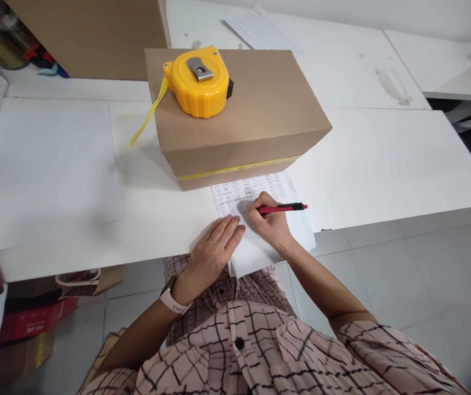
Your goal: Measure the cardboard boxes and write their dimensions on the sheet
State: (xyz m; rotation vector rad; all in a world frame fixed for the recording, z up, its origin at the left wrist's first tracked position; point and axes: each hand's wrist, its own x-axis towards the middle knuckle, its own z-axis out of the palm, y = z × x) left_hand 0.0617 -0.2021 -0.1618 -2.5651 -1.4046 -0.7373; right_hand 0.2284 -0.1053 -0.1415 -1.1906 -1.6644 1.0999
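Observation:
My right hand (272,222) is closed around a red and black pen (282,208), its tip end down at a sheet of paper (256,252). Rows of handwriting cover the upper part of that sheet, and its lower end hangs past the table edge. Flat on the sheet's left side lies my left hand (214,247), fingers stretched out and holding nothing. Right behind the paper stands a closed cardboard box (252,131) with yellow tape along its front. On top of the box rests a yellow tape measure (202,88) with a metal clip and a yellow strap.
Blank white paper (50,170) covers the left of the white table (383,159). A larger cardboard box (91,35) stands at the back left, near jars (0,41). Another written sheet (262,30) lies behind the box. Below the table are a red package (35,318) and cartons.

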